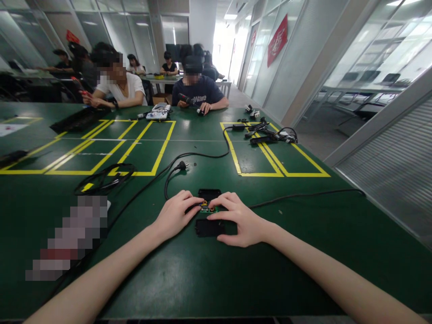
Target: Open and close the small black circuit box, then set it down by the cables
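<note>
Taking the small green circuit board as the clock's centre, a blurred-out oblong item lies nearest on the green table, between 8 and 9 o'clock. A flat black cover lies at 6 o'clock, just below the board. The right hand comes in at 3 o'clock, its thumb spread well apart from the fingers; the thumb is at the cover's right end, the index fingertip at the board. At 9 o'clock the left hand has thumb and index finger slightly parted at the board's left edge; whether they grip it I cannot tell. A black casing half sits at 12, just beyond the board. Farther out, a black plug lies at 11, and a coiled black cable near 10. Past yellow tape outlines, a tangle of cables rests at 1 o'clock. Across the table, a person in a dark shirt sits at 12, one in a white shirt at 11.
</note>
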`<action>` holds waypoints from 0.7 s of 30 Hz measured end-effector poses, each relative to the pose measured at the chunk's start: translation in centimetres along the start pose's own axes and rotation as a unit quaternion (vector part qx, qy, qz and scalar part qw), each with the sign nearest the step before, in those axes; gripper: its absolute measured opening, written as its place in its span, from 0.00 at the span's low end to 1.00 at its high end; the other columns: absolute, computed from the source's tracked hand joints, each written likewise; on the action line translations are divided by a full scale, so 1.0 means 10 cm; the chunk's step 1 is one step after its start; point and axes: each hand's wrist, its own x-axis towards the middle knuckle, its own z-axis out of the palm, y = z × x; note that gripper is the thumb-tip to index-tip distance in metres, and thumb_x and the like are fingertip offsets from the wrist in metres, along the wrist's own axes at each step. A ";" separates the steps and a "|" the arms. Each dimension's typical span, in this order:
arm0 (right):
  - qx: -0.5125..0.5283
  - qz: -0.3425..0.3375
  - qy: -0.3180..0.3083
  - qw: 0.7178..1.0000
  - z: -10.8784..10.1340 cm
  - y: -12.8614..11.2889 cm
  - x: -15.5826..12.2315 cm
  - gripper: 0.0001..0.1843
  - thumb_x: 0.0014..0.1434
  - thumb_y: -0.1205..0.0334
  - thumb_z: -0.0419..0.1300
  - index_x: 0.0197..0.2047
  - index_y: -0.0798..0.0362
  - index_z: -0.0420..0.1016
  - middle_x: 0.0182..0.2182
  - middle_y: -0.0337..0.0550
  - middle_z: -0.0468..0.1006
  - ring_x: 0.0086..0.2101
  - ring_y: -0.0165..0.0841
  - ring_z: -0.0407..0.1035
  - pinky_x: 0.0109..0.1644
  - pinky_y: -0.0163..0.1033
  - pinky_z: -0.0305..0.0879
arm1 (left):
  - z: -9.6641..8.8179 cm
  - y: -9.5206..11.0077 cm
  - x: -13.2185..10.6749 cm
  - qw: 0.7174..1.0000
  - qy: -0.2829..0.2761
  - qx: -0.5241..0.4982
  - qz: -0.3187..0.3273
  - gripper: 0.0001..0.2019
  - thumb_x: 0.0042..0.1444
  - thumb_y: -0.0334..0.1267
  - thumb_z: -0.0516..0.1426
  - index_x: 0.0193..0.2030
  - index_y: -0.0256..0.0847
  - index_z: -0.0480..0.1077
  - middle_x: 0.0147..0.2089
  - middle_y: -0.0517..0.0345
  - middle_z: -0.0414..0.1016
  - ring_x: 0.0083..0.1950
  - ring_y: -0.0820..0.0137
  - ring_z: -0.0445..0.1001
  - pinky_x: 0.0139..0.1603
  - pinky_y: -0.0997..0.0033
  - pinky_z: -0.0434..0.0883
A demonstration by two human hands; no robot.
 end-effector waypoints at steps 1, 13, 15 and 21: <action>-0.009 -0.002 -0.001 1.000 0.01 0.00 0.00 0.22 0.58 0.56 0.71 0.55 0.51 0.80 0.57 0.54 0.76 0.56 0.47 0.66 0.60 0.56 0.64 | 0.00 0.00 0.00 1.000 0.003 0.003 0.000 0.10 0.70 0.34 0.59 0.54 0.44 0.78 0.41 0.56 0.76 0.44 0.65 0.76 0.45 0.68 0.75; -0.052 0.036 0.085 0.994 0.06 0.05 0.03 0.11 0.67 0.60 0.64 0.52 0.52 0.79 0.48 0.52 0.79 0.48 0.43 0.72 0.50 0.51 0.72 | 0.00 -0.01 0.01 1.000 0.005 0.023 0.011 0.10 0.70 0.34 0.59 0.55 0.41 0.78 0.42 0.55 0.76 0.44 0.64 0.76 0.44 0.68 0.76; -0.046 0.077 0.111 0.990 0.04 0.09 0.02 0.09 0.67 0.63 0.63 0.50 0.51 0.78 0.45 0.51 0.79 0.45 0.42 0.72 0.48 0.49 0.73 | 0.00 -0.01 0.01 1.000 0.005 0.020 0.012 0.10 0.70 0.34 0.59 0.54 0.41 0.78 0.42 0.54 0.76 0.44 0.64 0.76 0.44 0.67 0.76; -0.047 0.122 0.085 0.988 0.06 0.22 -0.02 0.11 0.70 0.67 0.58 0.51 0.50 0.78 0.46 0.49 0.80 0.45 0.41 0.74 0.48 0.49 0.76 | 0.02 -0.03 -0.01 0.999 0.040 0.017 0.018 0.10 0.70 0.35 0.57 0.54 0.41 0.77 0.51 0.50 0.76 0.49 0.63 0.78 0.48 0.64 0.79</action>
